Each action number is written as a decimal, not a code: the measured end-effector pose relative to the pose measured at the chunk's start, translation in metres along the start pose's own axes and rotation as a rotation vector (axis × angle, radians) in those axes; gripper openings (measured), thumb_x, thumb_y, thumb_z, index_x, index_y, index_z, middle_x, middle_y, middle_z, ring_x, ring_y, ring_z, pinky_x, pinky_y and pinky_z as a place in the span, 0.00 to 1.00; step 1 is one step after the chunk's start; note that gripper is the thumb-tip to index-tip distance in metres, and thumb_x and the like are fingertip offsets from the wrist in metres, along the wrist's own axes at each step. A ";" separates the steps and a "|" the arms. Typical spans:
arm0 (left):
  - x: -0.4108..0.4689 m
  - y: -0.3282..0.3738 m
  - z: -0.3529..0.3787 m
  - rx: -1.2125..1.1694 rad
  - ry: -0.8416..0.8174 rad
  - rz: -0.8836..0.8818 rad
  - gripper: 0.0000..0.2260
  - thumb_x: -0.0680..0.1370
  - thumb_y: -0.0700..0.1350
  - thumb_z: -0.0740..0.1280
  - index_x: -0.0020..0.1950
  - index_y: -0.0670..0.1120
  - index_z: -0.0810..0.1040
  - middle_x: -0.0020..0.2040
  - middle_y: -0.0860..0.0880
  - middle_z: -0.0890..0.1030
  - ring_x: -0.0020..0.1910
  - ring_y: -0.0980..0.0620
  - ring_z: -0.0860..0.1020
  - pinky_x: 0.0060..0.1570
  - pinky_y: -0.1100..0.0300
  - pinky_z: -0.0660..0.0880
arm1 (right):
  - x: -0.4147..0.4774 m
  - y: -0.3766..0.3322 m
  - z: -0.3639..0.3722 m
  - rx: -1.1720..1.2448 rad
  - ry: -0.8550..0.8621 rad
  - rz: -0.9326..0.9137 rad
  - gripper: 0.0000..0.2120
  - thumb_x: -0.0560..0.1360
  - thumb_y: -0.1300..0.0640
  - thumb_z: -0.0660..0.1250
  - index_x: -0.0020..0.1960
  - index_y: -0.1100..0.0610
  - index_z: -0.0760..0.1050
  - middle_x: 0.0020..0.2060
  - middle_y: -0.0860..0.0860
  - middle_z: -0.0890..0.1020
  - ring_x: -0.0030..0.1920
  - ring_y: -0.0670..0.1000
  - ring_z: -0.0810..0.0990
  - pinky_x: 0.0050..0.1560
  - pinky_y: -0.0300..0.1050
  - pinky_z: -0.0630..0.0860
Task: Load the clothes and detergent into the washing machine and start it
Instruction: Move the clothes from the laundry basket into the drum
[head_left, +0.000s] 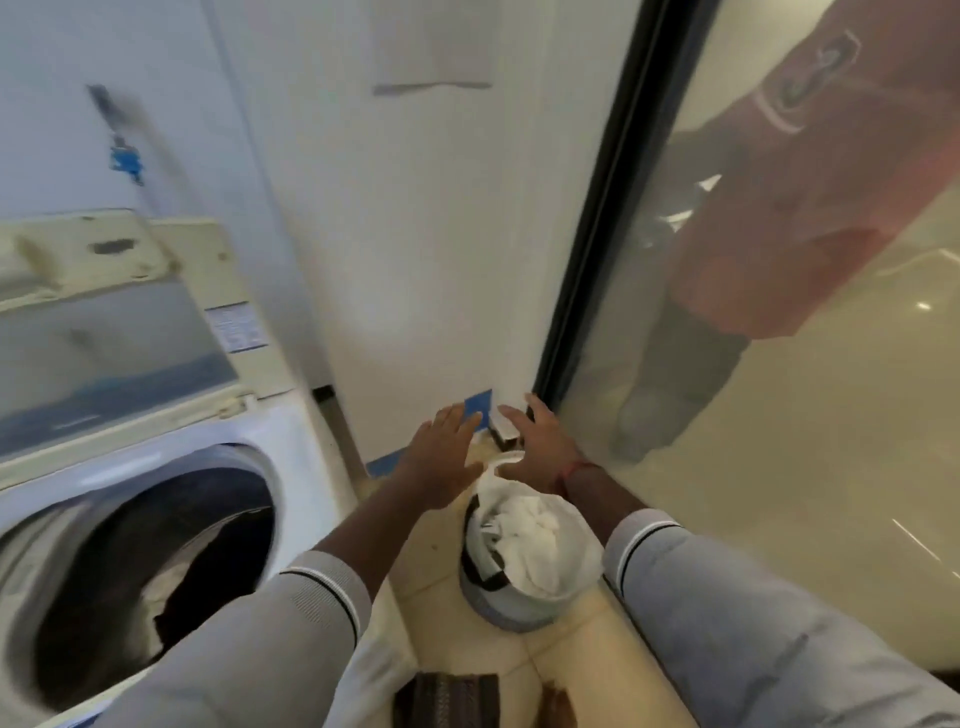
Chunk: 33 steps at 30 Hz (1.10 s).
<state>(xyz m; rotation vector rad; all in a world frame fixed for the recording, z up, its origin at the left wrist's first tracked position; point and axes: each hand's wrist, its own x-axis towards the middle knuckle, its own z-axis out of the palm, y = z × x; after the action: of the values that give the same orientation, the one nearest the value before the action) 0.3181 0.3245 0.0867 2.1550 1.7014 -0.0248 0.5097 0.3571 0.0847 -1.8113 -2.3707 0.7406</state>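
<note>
both hands, left hand (441, 457) and right hand (540, 447), spread empty at frame centre, likely to reach the small boxes (493, 415) beyond the basket (519, 608).

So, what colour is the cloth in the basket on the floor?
White cloth, in a grey basket; the head view shows it.

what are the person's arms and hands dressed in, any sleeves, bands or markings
Both arms wear light grey short sleeves, each ending in a ribbed cuff with a white band and a thin black stripe: the left sleeve and the right sleeve. The forearms below are bare. The left hand is bare, with no ring or watch visible. The right hand is also bare, but a thin red thread circles its wrist.
</note>
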 end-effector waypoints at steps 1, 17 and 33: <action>0.019 0.020 0.011 -0.008 -0.019 0.013 0.36 0.88 0.56 0.62 0.90 0.45 0.49 0.90 0.42 0.47 0.90 0.42 0.47 0.88 0.44 0.52 | 0.002 0.027 -0.005 0.010 0.001 0.017 0.46 0.67 0.44 0.75 0.77 0.43 0.53 0.79 0.52 0.46 0.78 0.56 0.51 0.73 0.55 0.62; 0.139 0.079 0.245 -0.160 -0.435 -0.168 0.27 0.88 0.52 0.62 0.84 0.41 0.65 0.83 0.41 0.68 0.82 0.43 0.68 0.78 0.51 0.69 | 0.036 0.251 0.145 0.159 -0.357 0.258 0.42 0.72 0.47 0.70 0.78 0.51 0.51 0.77 0.56 0.56 0.76 0.57 0.56 0.74 0.51 0.58; 0.302 -0.001 0.617 0.188 -0.717 -0.358 0.29 0.87 0.45 0.64 0.86 0.37 0.58 0.85 0.33 0.59 0.84 0.34 0.63 0.84 0.41 0.64 | 0.142 0.397 0.516 0.197 -0.672 0.621 0.43 0.72 0.49 0.71 0.77 0.48 0.48 0.72 0.58 0.60 0.69 0.63 0.64 0.66 0.62 0.68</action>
<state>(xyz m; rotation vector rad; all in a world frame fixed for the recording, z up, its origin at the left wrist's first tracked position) 0.5354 0.4123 -0.5593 1.6150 1.6328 -0.9616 0.6474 0.3935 -0.5662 -2.5134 -1.8599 1.8198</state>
